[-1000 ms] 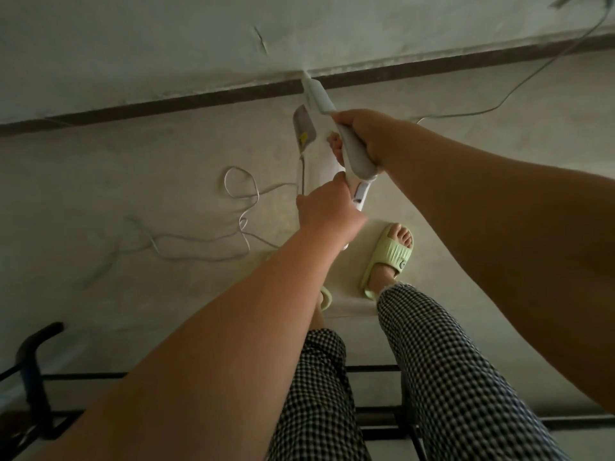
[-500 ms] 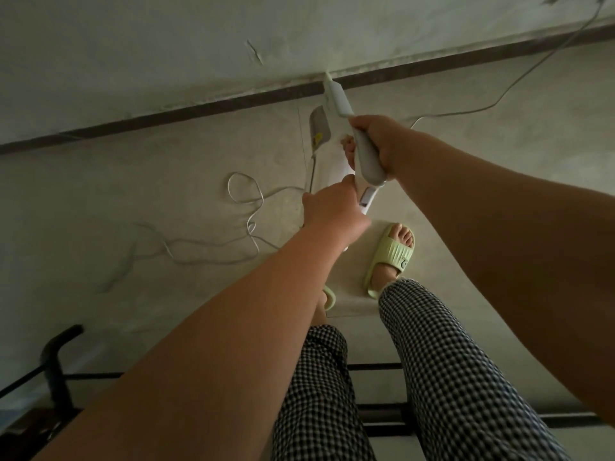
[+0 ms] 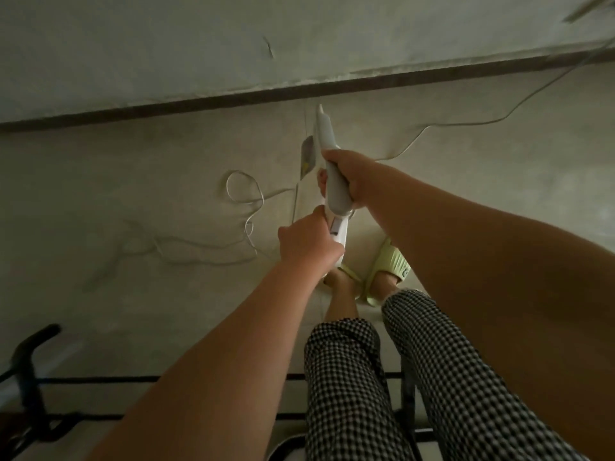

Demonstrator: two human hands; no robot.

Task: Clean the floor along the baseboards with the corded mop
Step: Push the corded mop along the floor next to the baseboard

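Both hands are on the white plastic corded mop handle (image 3: 333,181), seen almost end-on from above. The right hand (image 3: 349,176) wraps its fingers round the upper grip; the left hand (image 3: 307,246) curls round the lower section just beneath it. Where the mop head meets the floor is hidden behind the handle and hands. Only a small grey part (image 3: 307,156) peeks out to the left of the shaft, and I can't tell what it is. The handle tip points toward the dark brown baseboard strip (image 3: 233,98) along the far wall.

Here's the worry: the thin white power cord (image 3: 244,194) lies in loose loops on the pale concrete floor (image 3: 116,181), just left of the mop, and another run trails off toward the far right corner. A sweep to the left looks likely to drag the loops or snag them under the head. The feet in pale green rubber slides (image 3: 394,261) stand close under the handle, near the nearest strand, so a step sideways could catch it and tug the mop off line. Dim light makes the cord easy to miss.
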